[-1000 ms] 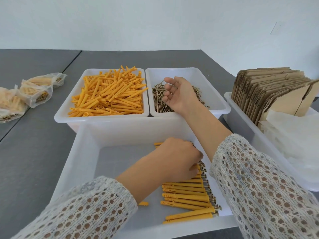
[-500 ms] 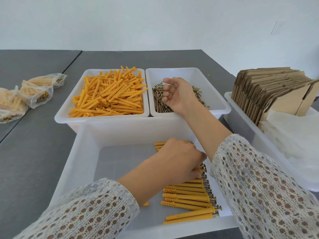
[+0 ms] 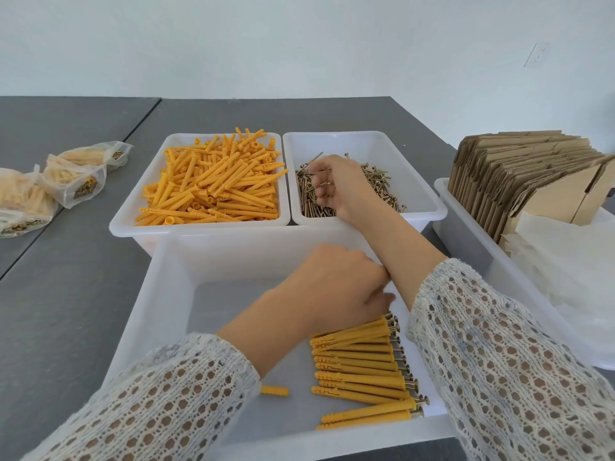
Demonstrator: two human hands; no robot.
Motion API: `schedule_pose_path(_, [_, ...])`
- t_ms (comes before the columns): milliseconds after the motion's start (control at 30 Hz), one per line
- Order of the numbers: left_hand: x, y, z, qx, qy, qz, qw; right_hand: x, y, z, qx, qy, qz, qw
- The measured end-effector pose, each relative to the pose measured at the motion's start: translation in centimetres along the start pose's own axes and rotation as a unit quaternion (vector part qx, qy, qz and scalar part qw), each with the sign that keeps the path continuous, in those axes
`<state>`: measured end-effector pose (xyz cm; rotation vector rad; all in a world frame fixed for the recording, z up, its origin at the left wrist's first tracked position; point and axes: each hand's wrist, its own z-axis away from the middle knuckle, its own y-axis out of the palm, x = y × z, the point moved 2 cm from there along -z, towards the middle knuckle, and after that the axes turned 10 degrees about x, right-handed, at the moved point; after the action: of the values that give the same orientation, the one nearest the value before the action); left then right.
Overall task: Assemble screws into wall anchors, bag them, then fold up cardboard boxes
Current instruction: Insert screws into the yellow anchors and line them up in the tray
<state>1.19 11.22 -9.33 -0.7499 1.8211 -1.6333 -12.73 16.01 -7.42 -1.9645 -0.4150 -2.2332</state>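
Note:
My right hand [image 3: 337, 189] lies palm down in the white screw bin [image 3: 427, 197]. Its curled fingers grip some of the brass screws [image 3: 377, 184], and one screw sticks out past the fingertips. My left hand [image 3: 332, 294] is inside the near white bin [image 3: 166, 311], knuckles up, at the top of a row of assembled orange anchors with screws [image 3: 361, 371]. Its fingertips touch that row, and what is under the palm is hidden. Loose orange anchors [image 3: 213, 191] fill the bin beside the screws.
A short orange piece [image 3: 274, 390] lies alone in the near bin. On the right, a white tray [image 3: 466, 234] holds flat cardboard boxes [image 3: 519, 174] and clear plastic bags [image 3: 565, 261]. Filled bags [image 3: 76, 178] sit on the grey table at the left.
My right hand turned from palm up to palm down and closed on the screws. My left hand shifted slightly up and right along the row of assembled anchors.

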Motion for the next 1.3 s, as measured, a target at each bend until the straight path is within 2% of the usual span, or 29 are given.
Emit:
schedule_pose_path(67, [1.3,-1.1,0.3,-0.049,-0.028,-0.009,0.998,-0.2,0.0,0.0,-0.019,-0.042,0.213,0.976])
schedule_pose_path(133, [2.7,-2.1,0.9,-0.095,-0.054,0.0,0.994,-0.4,0.1,0.0,-0.032,-0.086,0.366,0.926])
schedule_pose_path(233, [5.4,-3.1,1.8,-0.172,-0.112,0.015,0.979,-0.7,-0.5,-0.1,-0.057,-0.057,0.471,0.879])
schedule_pose_path(367, [9.1,-3.4,3.1,-0.246,-0.225,-0.009,0.943,-1.5,-0.7,-0.1,-0.021,0.021,0.571,0.82])
schedule_pose_path(467, [11.4,-2.9,3.9,-0.226,-0.31,-0.016,0.923,-1.6,-0.6,-0.3,0.017,0.059,0.595,0.802])
schedule_pose_path(633, [13.5,-1.7,4.3,-0.091,-0.437,0.03,0.894,-1.4,-0.5,-0.2,0.053,0.105,0.613,0.782])
schedule_pose_path(733, [13.9,-1.4,4.1,-0.018,-0.447,0.046,0.893,-1.4,-0.4,-0.3,0.058,0.115,0.616,0.777])
schedule_pose_path(800, [14.0,-1.4,4.1,0.004,-0.436,0.051,0.898,-1.4,-0.3,-0.3,0.064,0.108,0.61,0.783])
schedule_pose_path(967, [13.9,-1.7,4.1,0.015,-0.398,0.055,0.916,-1.3,0.1,0.0,0.109,0.072,0.547,0.827])
schedule_pose_path(1100, [14.1,-1.7,4.0,0.013,-0.383,0.065,0.921,-1.0,0.1,0.5,0.136,0.05,0.517,0.844])
schedule_pose_path(1200, [14.0,-1.6,4.0,-0.008,-0.379,0.065,0.923,-1.0,0.1,0.6,0.093,0.005,0.499,0.862])
schedule_pose_path(1300, [13.7,-1.6,3.9,-0.071,-0.374,0.075,0.922,-0.9,-0.1,0.8,-0.002,-0.061,0.483,0.873])
